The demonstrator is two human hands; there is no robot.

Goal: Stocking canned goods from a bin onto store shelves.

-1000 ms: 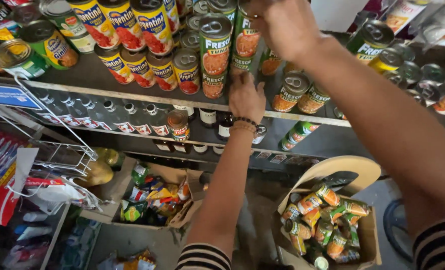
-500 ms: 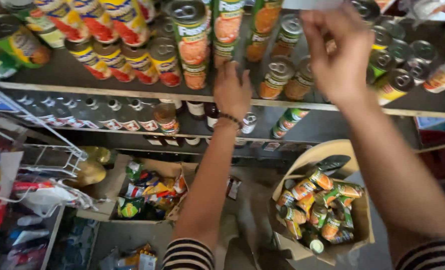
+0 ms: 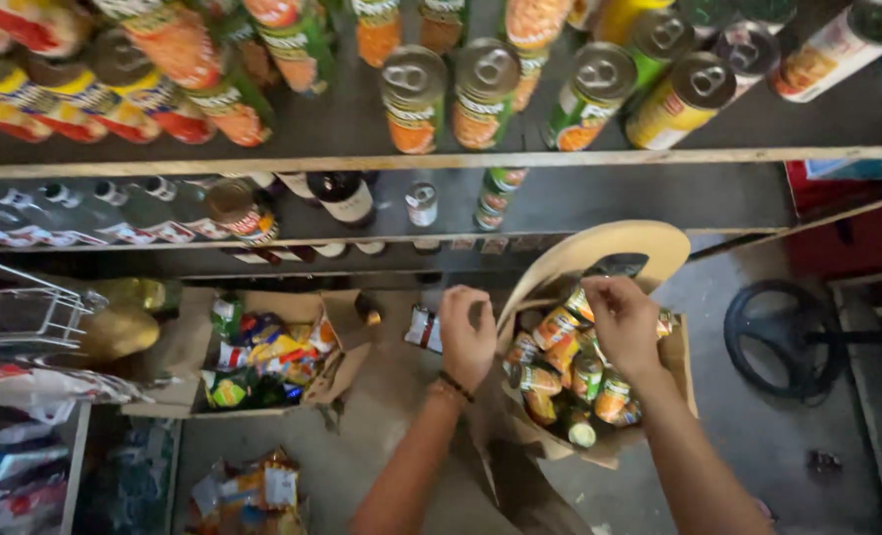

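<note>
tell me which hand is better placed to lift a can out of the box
Right, probably: the right hand is already over the cans inside the cardboard box, while the left hand sits at its edge.

The cans point(image 3: 560, 372) in the brown cardboard box point(image 3: 681, 369) wear orange, green and yellow labels with silver ends, and the left hand point(image 3: 468, 335) beside them carries a dark beaded bracelet point(image 3: 455, 386) at the wrist. On the dark grey shelf point(image 3: 362, 124) with its pale wooden edge, the tins point(image 3: 486, 91) show green-and-orange labels, others yellow and red, all with dull silver lids. A second brown carton point(image 3: 337, 362) holds packets point(image 3: 263, 362) in green, yellow, red and blue, above a grey floor point(image 3: 758, 436) where a black wheel point(image 3: 783, 339) lies.
</note>
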